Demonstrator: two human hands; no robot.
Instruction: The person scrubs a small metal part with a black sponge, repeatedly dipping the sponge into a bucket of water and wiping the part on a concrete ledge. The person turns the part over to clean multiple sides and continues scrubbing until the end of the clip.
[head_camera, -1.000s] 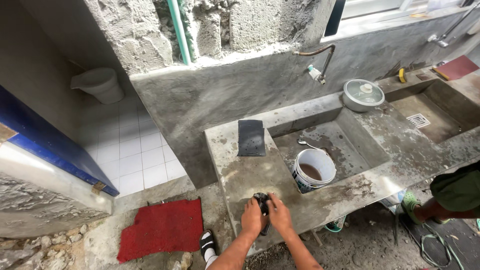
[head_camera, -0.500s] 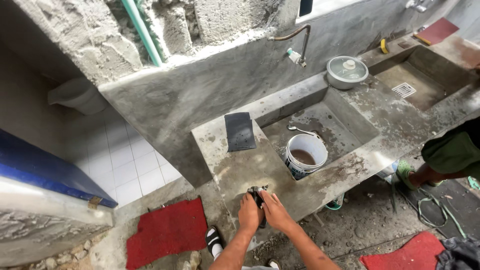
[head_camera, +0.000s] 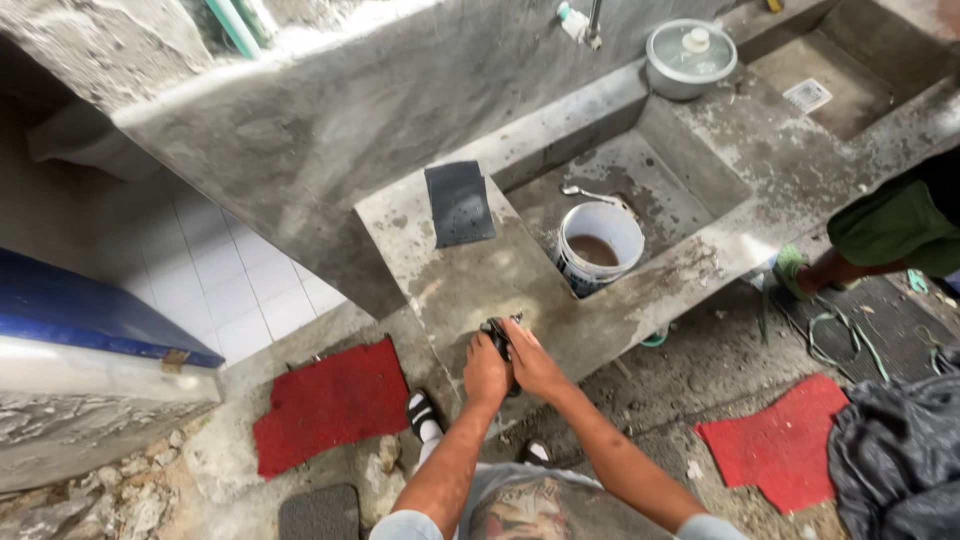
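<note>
Concrete slab (head_camera: 470, 290): grey and stained, a flat wash counter with a sunken basin (head_camera: 640, 190) to its right; the hands work at its near edge.
Left hand (head_camera: 487, 372): curled around the small dark object (head_camera: 498, 335), gripping it from the left.
Right hand (head_camera: 532, 362): wrapped on the same dark object from the right, fingers closed, pressed against the left hand.
Dark object: black, small, held between both hands just above the slab's near edge; its exact kind cannot be told.
Dark sheet (head_camera: 459, 203): a grey-black rectangle lying flat at the slab's far edge, well apart from the hands.
White bucket (head_camera: 598, 247): stands in the basin's near corner, brown liquid inside, near the hands but apart.
Metal pot (head_camera: 691, 57): round, lidded, on the far ledge beyond the basin.
Red mats (head_camera: 330, 405): one on the floor left of the person's sandalled feet, another (head_camera: 775, 440) to the right.
Other person (head_camera: 885, 230): a leg in green cloth at the right edge.
</note>
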